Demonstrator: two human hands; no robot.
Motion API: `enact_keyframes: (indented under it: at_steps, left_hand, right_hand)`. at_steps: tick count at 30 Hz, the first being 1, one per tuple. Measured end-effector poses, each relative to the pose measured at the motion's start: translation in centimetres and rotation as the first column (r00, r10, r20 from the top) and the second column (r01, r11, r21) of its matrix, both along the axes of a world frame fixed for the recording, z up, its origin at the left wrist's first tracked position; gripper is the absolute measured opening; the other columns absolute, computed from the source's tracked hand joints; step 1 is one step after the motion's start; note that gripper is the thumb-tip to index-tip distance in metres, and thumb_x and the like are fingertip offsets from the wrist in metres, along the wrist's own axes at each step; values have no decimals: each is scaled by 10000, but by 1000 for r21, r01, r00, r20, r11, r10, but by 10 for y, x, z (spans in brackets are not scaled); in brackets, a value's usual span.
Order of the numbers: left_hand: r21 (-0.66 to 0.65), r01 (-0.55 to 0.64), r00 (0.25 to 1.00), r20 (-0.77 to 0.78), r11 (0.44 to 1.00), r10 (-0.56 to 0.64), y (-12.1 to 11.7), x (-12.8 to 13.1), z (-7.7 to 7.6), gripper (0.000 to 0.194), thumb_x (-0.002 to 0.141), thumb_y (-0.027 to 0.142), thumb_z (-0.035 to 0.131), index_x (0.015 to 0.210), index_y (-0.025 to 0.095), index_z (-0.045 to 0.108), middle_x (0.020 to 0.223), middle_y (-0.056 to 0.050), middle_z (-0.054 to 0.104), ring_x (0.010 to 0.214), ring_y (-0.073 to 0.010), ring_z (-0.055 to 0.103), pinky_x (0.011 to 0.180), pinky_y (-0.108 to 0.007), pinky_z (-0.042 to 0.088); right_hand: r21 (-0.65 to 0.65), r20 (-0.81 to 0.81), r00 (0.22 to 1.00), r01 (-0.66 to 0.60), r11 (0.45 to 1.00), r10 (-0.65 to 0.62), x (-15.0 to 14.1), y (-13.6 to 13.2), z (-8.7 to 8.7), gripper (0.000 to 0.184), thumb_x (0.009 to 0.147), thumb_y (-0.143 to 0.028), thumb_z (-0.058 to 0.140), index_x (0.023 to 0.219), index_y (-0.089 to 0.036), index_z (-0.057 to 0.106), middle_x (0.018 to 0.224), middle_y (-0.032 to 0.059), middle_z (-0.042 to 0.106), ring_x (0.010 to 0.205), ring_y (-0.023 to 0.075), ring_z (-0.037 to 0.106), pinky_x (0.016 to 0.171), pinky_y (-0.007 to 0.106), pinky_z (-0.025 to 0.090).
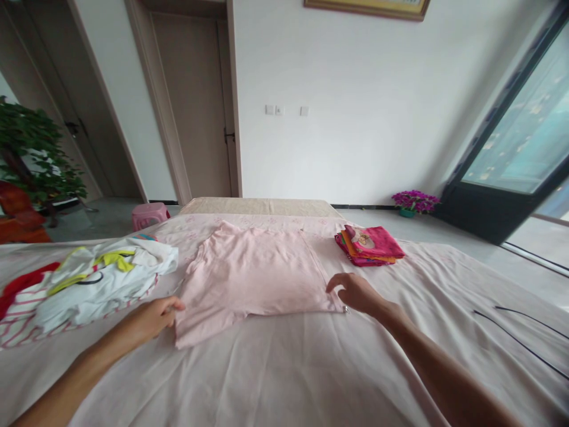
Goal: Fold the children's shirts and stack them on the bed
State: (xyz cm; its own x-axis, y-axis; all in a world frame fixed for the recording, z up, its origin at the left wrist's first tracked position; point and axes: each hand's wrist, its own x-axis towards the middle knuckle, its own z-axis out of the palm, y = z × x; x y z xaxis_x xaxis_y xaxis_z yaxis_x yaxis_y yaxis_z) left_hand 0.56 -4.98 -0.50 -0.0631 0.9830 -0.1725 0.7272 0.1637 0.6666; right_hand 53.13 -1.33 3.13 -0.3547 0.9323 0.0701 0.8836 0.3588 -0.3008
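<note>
A pale pink shirt (262, 267) lies spread out on the sheet-covered bed, lightly wrinkled, its lower edge towards me. At its left edge is my left hand (153, 317), fingers curled together on the fabric near the lower left corner. My right hand (358, 292) rests by the lower right corner, fingers bent and a gap showing between thumb and forefinger, the tips touching the cloth. A small shiny bit shows at that corner, too small to name.
Loose clothes in white, yellow and red (106, 279) are heaped on the left. Folded pink and orange clothes (371, 244) form a stack at right. Dark cords (520, 341) lie on the sheet (293, 367). Beyond the bed stand a pink stool (150, 216) and purple flowers (415, 201).
</note>
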Motion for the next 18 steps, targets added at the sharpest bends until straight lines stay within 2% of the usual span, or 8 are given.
enact_keyframes:
  at_steps: [2, 3, 5, 7, 9, 11, 13, 18]
  left_hand:
    - [222, 32, 976, -216, 974, 17, 20, 16, 12, 338, 779, 402, 528, 1019, 244, 706, 897, -49, 748, 815, -234, 697, 668, -287, 497]
    - [310, 54, 961, -273, 949, 34, 32, 29, 16, 370, 826, 399, 479, 1084, 237, 688, 997, -62, 751, 927, -245, 697, 767, -315, 513]
    - [426, 159, 958, -285, 891, -35, 55, 61, 16, 415, 901, 368, 380, 1155, 194, 659, 1160, -86, 721, 1092, -228, 661, 938, -328, 487]
    - [484, 282, 933, -340, 828, -119, 77, 90, 5, 444, 927, 332, 361, 1249, 161, 616, 1296, -111, 658, 1230, -213, 585, 1055, -331, 422]
    - [478, 347, 883, -457, 807, -109, 93, 107, -14, 459, 941, 322, 379, 1315, 147, 581, 1382, -134, 597, 1317, -225, 510, 1125, -364, 353]
    - [448, 355, 847, -526, 821, -79, 102, 106, -34, 466, 950, 349, 404, 1339, 157, 572, 1412, -144, 571, 1350, -250, 474, 1148, -403, 316]
    - [419, 332, 824, -566, 845, -43, 104, 91, -49, 494, 947, 390, 435, 1368, 160, 557, 1450, -164, 529, 1378, -289, 436, 1153, -454, 291]
    - [358, 245, 757, -652, 901, 53, 100, 39, -65, 567, 956, 450, 411, 1462, 198, 461, 1544, -169, 406, 1419, -341, 363, 1133, -540, 263]
  right_hand:
    - [27, -71, 997, 26, 999, -24, -21, 11, 10, 440, 757, -58, 443, 1019, -253, 737, 1093, 19, 729, 989, 191, 662, 901, 296, 465]
    - [78, -95, 995, -7, 997, 15, -38, 17, 12, 428, 820, -96, 433, 1113, -240, 710, 1191, 34, 699, 1065, 197, 644, 948, 306, 454]
    - [135, -108, 990, -77, 988, 92, -78, 28, 8, 436, 922, -178, 391, 1296, -200, 613, 1337, 80, 620, 1206, 207, 581, 1027, 326, 425]
    - [153, -61, 983, -163, 975, 174, -120, 38, -7, 481, 975, -282, 393, 1431, -160, 484, 1462, 121, 507, 1375, 229, 431, 1121, 369, 345]
    - [155, 3, 981, -192, 969, 194, -153, 45, -27, 555, 998, -369, 389, 1508, -153, 369, 1567, 133, 354, 1460, 253, 285, 1173, 427, 258]
    - [115, 46, 980, -196, 974, 192, -171, 52, -48, 593, 1015, -423, 345, 1540, -149, 305, 1603, 133, 274, 1485, 255, 220, 1193, 447, 200]
    - [79, 80, 981, -183, 980, 177, -174, 58, -63, 607, 1024, -477, 298, 1551, -176, 284, 1616, 114, 247, 1493, 247, 192, 1203, 451, 155]
    - [93, 162, 984, -86, 992, 70, -139, 76, -77, 617, 1019, -521, 283, 1554, -212, 288, 1627, 78, 226, 1500, 231, 159, 1209, 429, 101]
